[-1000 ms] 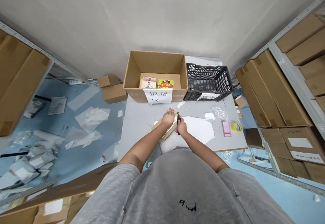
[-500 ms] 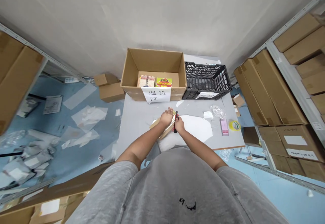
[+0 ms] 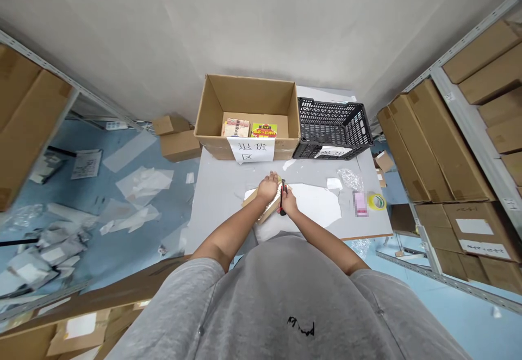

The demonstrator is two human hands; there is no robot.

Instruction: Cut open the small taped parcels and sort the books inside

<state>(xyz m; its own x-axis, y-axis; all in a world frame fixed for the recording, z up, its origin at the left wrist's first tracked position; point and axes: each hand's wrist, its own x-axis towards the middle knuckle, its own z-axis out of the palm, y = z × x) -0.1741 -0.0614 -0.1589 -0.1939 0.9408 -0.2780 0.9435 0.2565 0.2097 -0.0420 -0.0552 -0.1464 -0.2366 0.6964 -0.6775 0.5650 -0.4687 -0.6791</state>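
Observation:
My left hand (image 3: 267, 188) presses down on a flat brown cardboard package (image 3: 261, 208) and holds it at a slant on the grey table (image 3: 220, 197). A strip of silver foil-like material (image 3: 271, 205) runs along the package's edge. My right hand (image 3: 289, 202) is shut around a red and black utility knife (image 3: 283, 194), whose tip is close to that silver edge. The blade is hidden or too small to see. A white sheet (image 3: 316, 205) lies under and to the right of my hands.
An open cardboard box (image 3: 247, 99) holding several printed packs and a black plastic crate (image 3: 334, 123) stand at the table's far edge. Bubble wrap, yellow tape and a pink item lie to the right. Shelves of cartons flank the table, and paper litters the floor at left.
My right hand and the knife have shifted slightly left, closer to the package. The whole view has moved a little as my head moved.

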